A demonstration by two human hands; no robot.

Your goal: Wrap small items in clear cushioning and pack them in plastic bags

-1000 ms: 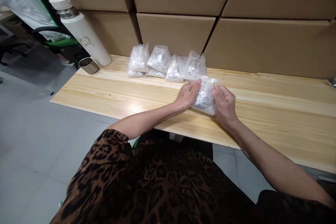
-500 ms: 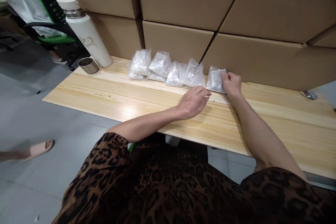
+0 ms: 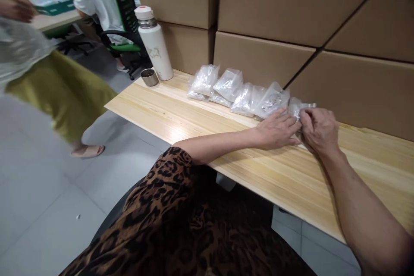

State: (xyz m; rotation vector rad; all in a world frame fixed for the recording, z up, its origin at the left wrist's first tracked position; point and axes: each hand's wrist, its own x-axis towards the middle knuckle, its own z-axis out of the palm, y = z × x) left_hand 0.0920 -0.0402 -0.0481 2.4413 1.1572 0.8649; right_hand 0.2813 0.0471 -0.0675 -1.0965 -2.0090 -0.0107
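Observation:
Clear plastic bags [image 3: 244,99] with small contents lie in a row along the foot of the cardboard boxes, some overlapping. At the row's right end is one more plastic bag [image 3: 295,107], partly hidden behind my hands. My right hand [image 3: 320,131] pinches this bag's right side, fingers closed. My left hand [image 3: 278,130] lies palm down in front of the row, fingers stretched toward the same bag, their tips beside it. Whether those fingertips press on the bag, I cannot tell.
Stacked cardboard boxes [image 3: 265,58] wall off the back of the wooden table [image 3: 226,131]. A white thermos [image 3: 157,49] and a metal cup [image 3: 149,77] stand at the far left. One person [image 3: 58,90] walks on the left; another [image 3: 97,0] sits behind in a green chair.
My view has swung left, bringing the walking person into sight. My left hand has moved right, next to the right hand, and its fingers have stretched out. The right hand still holds the end bag.

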